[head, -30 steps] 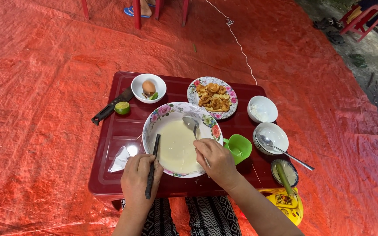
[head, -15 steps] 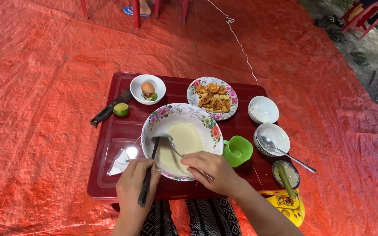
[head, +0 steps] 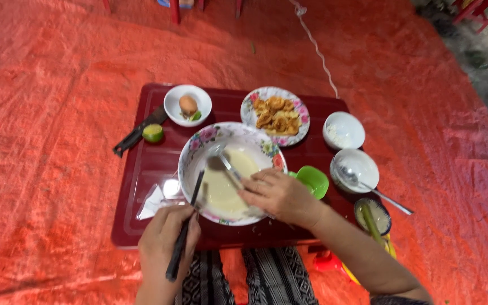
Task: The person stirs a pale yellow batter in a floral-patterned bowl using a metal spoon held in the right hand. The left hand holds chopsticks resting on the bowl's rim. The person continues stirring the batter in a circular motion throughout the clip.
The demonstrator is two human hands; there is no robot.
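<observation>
Both hands work at the large floral bowl (head: 230, 141), which sits at the centre of the dark red worktop (head: 142, 169) and holds pale batter. Our left hand (head: 168, 243), lower centre of the frame, is closed around black chopsticks (head: 184, 231) whose tips reach over the bowl's near rim into the batter. Our right hand (head: 280, 195) pinches the handle of a metal spoon (head: 224, 161), its head resting in the mixture.

Compared with a second ago, the spoon head has moved from the far right of the bowl to its upper left, and the right hand now lies across the near rim. We judge that stirring is in progress.

Clearance is limited on the right: a green cup (head: 313, 181) is just beside the right hand, with two white bowls (head: 345, 130) beyond it. A plate of fried food (head: 275, 110) nearly touches the bowl's far rim. On the left, a small bowl with an egg (head: 187, 104), a lime half (head: 152, 133) and a knife (head: 136, 133) occupy the upper corner; open worktop remains left of the bowl.
</observation>
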